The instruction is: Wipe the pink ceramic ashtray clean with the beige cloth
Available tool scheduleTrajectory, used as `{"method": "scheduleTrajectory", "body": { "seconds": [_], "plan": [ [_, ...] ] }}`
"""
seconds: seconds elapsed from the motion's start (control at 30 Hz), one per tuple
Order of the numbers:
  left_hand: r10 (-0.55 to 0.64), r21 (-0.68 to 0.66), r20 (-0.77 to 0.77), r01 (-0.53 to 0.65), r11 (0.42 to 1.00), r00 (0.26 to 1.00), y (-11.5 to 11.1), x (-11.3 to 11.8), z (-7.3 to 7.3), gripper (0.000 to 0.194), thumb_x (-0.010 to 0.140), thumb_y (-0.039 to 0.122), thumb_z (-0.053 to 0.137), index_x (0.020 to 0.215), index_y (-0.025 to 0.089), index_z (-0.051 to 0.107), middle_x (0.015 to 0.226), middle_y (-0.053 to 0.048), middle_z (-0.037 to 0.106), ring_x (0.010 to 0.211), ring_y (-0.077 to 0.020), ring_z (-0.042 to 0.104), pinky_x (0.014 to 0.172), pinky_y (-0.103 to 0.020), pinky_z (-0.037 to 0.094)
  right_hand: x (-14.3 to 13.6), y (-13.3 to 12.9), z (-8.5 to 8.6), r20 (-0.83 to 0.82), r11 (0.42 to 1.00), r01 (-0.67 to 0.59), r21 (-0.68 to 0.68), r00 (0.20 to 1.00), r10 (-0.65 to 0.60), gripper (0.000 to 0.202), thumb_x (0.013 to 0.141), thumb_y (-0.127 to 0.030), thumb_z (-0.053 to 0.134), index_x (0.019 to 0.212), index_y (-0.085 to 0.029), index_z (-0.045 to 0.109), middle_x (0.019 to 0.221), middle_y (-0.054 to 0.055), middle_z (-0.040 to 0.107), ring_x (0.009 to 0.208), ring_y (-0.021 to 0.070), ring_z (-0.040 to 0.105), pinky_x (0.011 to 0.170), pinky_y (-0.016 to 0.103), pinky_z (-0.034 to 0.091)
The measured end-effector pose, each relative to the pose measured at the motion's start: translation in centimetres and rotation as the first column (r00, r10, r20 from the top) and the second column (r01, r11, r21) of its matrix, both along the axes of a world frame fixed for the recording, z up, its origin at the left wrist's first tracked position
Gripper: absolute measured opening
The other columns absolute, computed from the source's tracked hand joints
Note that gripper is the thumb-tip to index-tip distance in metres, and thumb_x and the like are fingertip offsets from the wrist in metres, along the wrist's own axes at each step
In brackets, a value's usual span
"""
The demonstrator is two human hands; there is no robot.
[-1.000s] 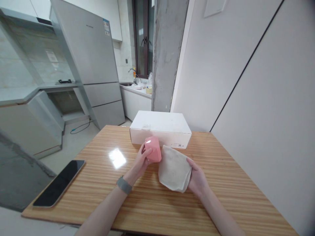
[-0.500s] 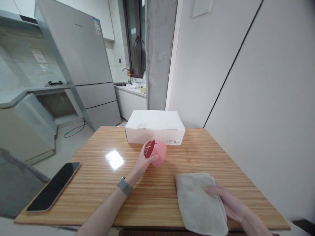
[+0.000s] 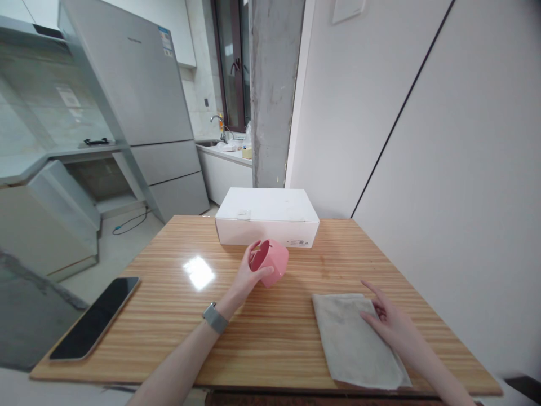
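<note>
One cup (image 3: 278,261) was tipped sideways, pinched in my left hand (image 3: 244,280), while I had my right hand (image 3: 394,323) kinda spread by the cloth (image 3: 350,338).

Camera, one, head-worn, as I see it: placed above the near side of the table (image 3: 169,332), facing forward and angled down. Close range: the left hand (image 3: 249,276) and right hand (image 3: 393,327), arms entering from the bottom edge. Middle range: white box (image 3: 266,204). Far range: fridge (image 3: 127,73) on the left, wall (image 3: 465,169) on the right. Field: wide.
</note>
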State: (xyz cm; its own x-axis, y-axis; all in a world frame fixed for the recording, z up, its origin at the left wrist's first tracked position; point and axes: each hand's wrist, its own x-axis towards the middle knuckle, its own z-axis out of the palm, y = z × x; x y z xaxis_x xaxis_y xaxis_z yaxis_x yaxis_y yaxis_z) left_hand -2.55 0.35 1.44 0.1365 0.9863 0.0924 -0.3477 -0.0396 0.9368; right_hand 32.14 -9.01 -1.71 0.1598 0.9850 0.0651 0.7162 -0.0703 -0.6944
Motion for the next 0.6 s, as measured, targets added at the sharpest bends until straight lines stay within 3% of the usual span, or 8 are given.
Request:
{"method": "scheduleTrajectory", "body": {
  "seconds": [0.17, 0.3, 0.37, 0.43, 0.53, 0.6],
  "plan": [
    [0.000, 0.009, -0.039, 0.001, 1.000, 0.999, -0.1, -0.1, 0.2, 0.079, 0.060, 0.027, 0.082, 0.130, 0.024, 0.046, 0.119, -0.010, 0.060, 0.107, -0.0251, 0.058, 0.093, -0.037, 0.043, 1.2, 0.7, -0.5, 0.039, 1.000, 0.005, 0.008, 0.999, -0.006, 0.071, 0.075, -0.039, 0.056, 0.141, -0.021, 0.038, 0.081, 0.003, 0.069, 0.077, 0.0266, 0.067, 0.078, 0.042, 0.052],
    [-0.002, 0.029, -0.063, 0.004, 1.000, 0.998, 0.2, -0.1, -0.1, 0.083, 0.059, 0.027, 0.083, 0.132, 0.024, 0.043, 0.120, -0.011, 0.058, 0.107, -0.0256, 0.058, 0.094, -0.039, 0.043, 0.7, 1.2, 0.6, 0.044, 0.992, 0.038, 0.118, 0.998, -0.044, 0.058, 0.075, -0.042, 0.060, 0.130, -0.022, 0.053, 0.111, 0.013, 0.069, 0.093, 0.0307, 0.067, 0.087, 0.049, 0.052],
    [0.001, 0.051, -0.076, 0.003, 0.999, 0.997, 0.2, 0.0, -0.1, 0.087, 0.055, 0.027, 0.085, 0.131, 0.024, 0.042, 0.121, -0.011, 0.057, 0.109, -0.0267, 0.057, 0.096, -0.040, 0.042, -0.7, 1.6, 1.6, -0.014, 0.979, 0.061, 0.196, 0.998, -0.060, 0.050, 0.078, -0.045, 0.061, 0.124, -0.024, 0.059, 0.118, 0.013, 0.068, 0.101, 0.0319, 0.066, 0.095, 0.052, 0.048],
    [0.001, 0.077, -0.093, 0.006, 0.997, 0.996, 0.0, 0.1, 0.2, 0.090, 0.051, 0.025, 0.087, 0.129, 0.025, 0.043, 0.123, -0.010, 0.057, 0.111, -0.0277, 0.057, 0.099, -0.041, 0.041, -2.9, 2.2, 2.7, -0.190, 0.978, 0.031, 0.206, 0.982, 0.009, 0.047, 0.078, -0.047, 0.066, 0.118, -0.024, 0.063, 0.118, 0.013, 0.069, 0.106, 0.0319, 0.065, 0.102, 0.054, 0.044],
    [0.023, 0.142, -0.126, -0.005, 0.990, 0.992, -0.7, 0.3, 0.8, 0.089, 0.050, 0.021, 0.088, 0.128, 0.028, 0.044, 0.127, -0.009, 0.056, 0.116, -0.0283, 0.055, 0.102, -0.041, 0.039, -6.9, 3.3, 3.8, -0.567, 0.986, -0.123, 0.116, 0.807, 0.168, 0.049, 0.074, -0.046, 0.073, 0.116, -0.022, 0.066, 0.118, 0.013, 0.070, 0.108, 0.0305, 0.066, 0.101, 0.053, 0.046],
    [0.058, 0.212, -0.154, -0.024, 0.977, 0.986, -1.2, 0.4, 1.1, 0.086, 0.051, 0.019, 0.087, 0.127, 0.028, 0.045, 0.129, -0.008, 0.056, 0.120, -0.0287, 0.052, 0.104, -0.042, 0.037, -9.4, 4.1, 4.0, -0.717, 0.965, -0.255, 0.055, 0.663, 0.216, 0.052, 0.076, -0.042, 0.073, 0.123, -0.023, 0.062, 0.125, 0.014, 0.066, 0.106, 0.0289, 0.067, 0.095, 0.053, 0.050]
  ]
}}
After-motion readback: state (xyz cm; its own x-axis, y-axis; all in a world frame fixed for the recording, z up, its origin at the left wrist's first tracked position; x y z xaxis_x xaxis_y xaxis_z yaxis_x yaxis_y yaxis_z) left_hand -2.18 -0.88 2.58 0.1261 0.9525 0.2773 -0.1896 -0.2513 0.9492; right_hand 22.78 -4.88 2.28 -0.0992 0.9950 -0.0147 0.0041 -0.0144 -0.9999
